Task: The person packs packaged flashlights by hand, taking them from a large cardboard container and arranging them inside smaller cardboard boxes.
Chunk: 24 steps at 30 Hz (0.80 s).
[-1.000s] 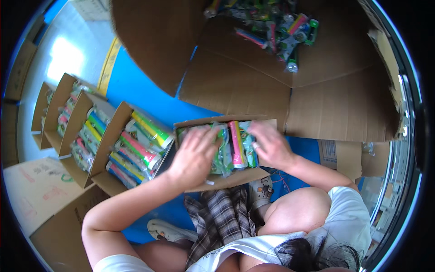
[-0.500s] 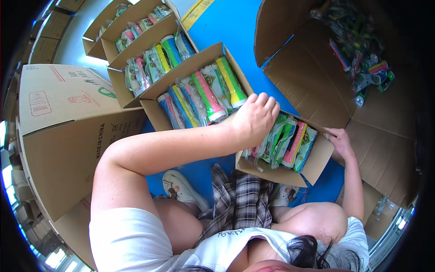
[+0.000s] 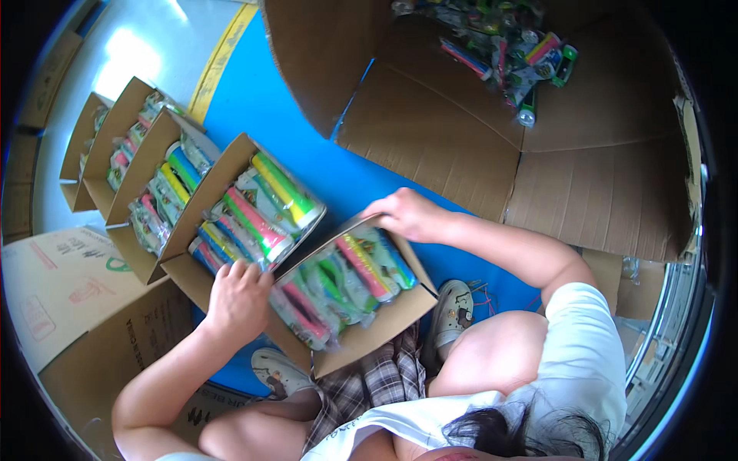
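cardboard box of glossy packets, both hands gripping

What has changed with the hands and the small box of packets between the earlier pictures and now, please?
The left hand has left the packets and now grips the left end of the small cardboard box. The right hand has moved from the packets to the box's far edge. The box now lies beside the row of filled boxes, which stays lined up on the blue floor.

A blue floor mat carries 4 open cardboard boxes and flattened cardboard.
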Tool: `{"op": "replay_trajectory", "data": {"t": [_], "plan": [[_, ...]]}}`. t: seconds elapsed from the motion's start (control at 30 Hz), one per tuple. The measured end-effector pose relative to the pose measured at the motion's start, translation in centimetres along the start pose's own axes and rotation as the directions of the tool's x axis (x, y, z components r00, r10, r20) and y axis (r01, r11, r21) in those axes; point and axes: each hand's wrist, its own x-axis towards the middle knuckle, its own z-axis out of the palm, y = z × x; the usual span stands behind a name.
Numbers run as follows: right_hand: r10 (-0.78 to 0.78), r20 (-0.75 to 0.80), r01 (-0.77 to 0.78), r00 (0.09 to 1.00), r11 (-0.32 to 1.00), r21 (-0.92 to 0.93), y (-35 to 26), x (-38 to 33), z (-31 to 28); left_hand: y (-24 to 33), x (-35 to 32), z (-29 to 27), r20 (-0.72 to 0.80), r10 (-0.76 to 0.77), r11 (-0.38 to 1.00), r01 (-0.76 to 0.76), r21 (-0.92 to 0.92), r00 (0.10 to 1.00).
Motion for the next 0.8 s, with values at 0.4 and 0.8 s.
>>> {"op": "replay_trajectory", "data": {"t": [0.4,0.8], "plan": [[0.409,-0.036,-0.405,0.912,0.910,0.084,-15.0,-10.5,-10.5,3.1,-18.5,-10.3,0.162,-0.290,0.916,0.322,-0.237,0.943],[0.290,-0.135,-0.317,0.947,0.910,-0.267,-18.7,-18.8,-16.4,-0.4,-22.9,-15.9,0.003,-0.300,0.743,0.235,-0.626,0.954]]}}
